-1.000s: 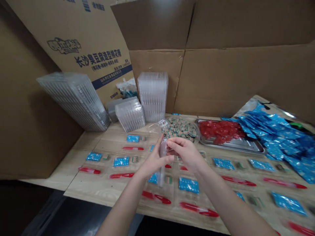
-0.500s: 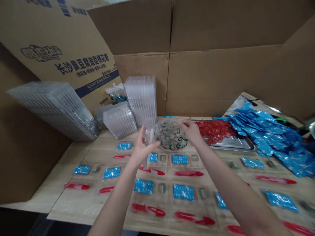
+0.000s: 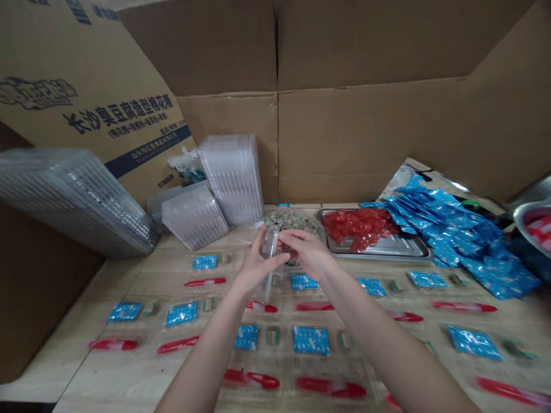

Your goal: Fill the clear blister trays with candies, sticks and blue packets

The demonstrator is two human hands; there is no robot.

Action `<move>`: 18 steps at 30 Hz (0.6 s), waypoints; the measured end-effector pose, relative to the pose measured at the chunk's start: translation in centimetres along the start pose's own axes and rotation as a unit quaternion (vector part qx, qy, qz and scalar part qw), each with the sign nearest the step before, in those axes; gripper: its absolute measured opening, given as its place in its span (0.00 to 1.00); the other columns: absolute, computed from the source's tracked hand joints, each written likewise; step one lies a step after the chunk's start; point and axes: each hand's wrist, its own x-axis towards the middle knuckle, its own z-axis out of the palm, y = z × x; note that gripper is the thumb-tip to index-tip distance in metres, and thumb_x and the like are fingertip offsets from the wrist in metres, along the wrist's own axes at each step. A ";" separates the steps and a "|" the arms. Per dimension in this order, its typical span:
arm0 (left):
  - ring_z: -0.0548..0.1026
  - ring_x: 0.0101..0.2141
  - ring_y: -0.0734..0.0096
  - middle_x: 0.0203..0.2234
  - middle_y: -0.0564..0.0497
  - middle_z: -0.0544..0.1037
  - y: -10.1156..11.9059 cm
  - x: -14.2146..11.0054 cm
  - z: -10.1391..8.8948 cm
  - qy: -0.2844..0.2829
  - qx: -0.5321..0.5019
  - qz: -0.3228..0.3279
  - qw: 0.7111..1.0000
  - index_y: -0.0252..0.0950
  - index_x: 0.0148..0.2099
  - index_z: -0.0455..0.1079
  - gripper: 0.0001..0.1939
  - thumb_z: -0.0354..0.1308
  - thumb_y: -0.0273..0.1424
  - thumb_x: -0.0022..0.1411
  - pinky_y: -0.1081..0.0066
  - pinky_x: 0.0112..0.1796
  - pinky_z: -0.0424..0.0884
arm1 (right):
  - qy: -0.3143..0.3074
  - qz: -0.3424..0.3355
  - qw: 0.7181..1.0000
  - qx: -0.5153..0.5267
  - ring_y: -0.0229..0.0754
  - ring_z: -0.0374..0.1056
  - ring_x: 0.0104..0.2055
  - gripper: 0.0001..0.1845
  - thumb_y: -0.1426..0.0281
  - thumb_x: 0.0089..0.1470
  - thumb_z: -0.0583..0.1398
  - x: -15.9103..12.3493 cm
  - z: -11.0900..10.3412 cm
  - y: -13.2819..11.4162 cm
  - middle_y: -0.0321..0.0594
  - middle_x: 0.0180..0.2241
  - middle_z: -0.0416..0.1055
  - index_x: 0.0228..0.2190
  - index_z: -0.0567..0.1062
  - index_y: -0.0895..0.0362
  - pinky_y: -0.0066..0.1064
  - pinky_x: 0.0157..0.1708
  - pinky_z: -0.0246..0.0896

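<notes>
Both arms [image 3: 206, 344] angle inward, left hand [image 3: 258, 264] gripping a clear plastic tube [image 3: 269, 258], right hand [image 3: 306, 253] pinched just beside it

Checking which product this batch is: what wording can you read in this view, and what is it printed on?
"长沙臭豆腐造型棉花糖": large dark blue characters on the brown corrugated cardboard carton.
Dark blue band on the carton: small print, too small to read.
Stylised dark blue logo on the carton: too blurred to read.
Shiny blue plastic sachets: print too small to read.
</notes>
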 end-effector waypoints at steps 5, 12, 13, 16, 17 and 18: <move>0.67 0.52 0.58 0.51 0.45 0.70 0.9 -0.3 -0.1 0.035 -0.087 -0.038 0.995 0.42 0.63 0.51 0.44 0.66 0.40 0.46 0.61 0.52 0.61 | 0.001 -0.006 1.000 0.019 0.33 0.65 0.25 0.13 0.65 0.32 0.69 0.6 0.3 0.1 0.35 0.21 0.70 0.22 0.76 0.59 0.26 0.27 0.61; 0.65 0.53 0.61 0.53 0.50 0.66 2.1 -0.8 -2.7 0.146 -0.094 -0.067 0.983 0.51 0.62 0.51 0.37 0.60 0.36 0.51 0.66 0.46 0.65 | 0.095 -0.040 0.991 0.084 0.31 0.65 0.24 0.06 0.72 0.38 0.67 4.5 -3.8 -1.9 0.34 0.20 0.70 0.21 0.74 0.60 0.22 0.26 0.63; 0.65 0.53 0.61 0.53 0.50 0.66 2.1 -0.9 -2.9 0.141 -0.092 -0.069 0.983 0.52 0.62 0.50 0.37 0.59 0.36 0.52 0.65 0.46 0.65 | 0.112 -0.045 0.988 0.094 0.31 0.65 0.24 0.05 0.73 0.39 0.66 4.8 -4.3 -2.2 0.34 0.20 0.69 0.21 0.74 0.59 0.22 0.26 0.63; 0.67 0.51 0.61 0.52 0.47 0.66 1.7 -0.7 -3.1 0.122 -0.074 -0.057 0.988 0.50 0.64 0.45 0.41 0.60 0.37 0.51 0.63 0.47 0.64 | 0.130 -0.051 0.985 0.097 0.31 0.65 0.24 0.05 0.74 0.40 0.66 4.8 -4.6 -2.5 0.34 0.19 0.69 0.20 0.73 0.60 0.21 0.26 0.63; 0.66 0.51 0.60 0.53 0.46 0.65 1.6 -0.5 -3.2 0.115 -0.052 -0.044 0.991 0.48 0.64 0.44 0.44 0.62 0.38 0.50 0.62 0.48 0.63 | 0.127 -0.055 0.986 0.091 0.31 0.65 0.24 0.05 0.74 0.40 0.66 4.5 -4.3 -2.5 0.34 0.20 0.69 0.20 0.73 0.60 0.22 0.26 0.63; 0.65 0.52 0.59 0.54 0.45 0.64 1.4 -0.1 -3.2 0.109 -0.024 -0.026 0.993 0.46 0.65 0.43 0.47 0.64 0.39 0.47 0.62 0.49 0.62 | 0.122 -0.061 0.987 0.083 0.31 0.65 0.25 0.05 0.73 0.39 0.66 4.1 -3.8 -2.5 0.34 0.20 0.69 0.20 0.73 0.59 0.22 0.26 0.63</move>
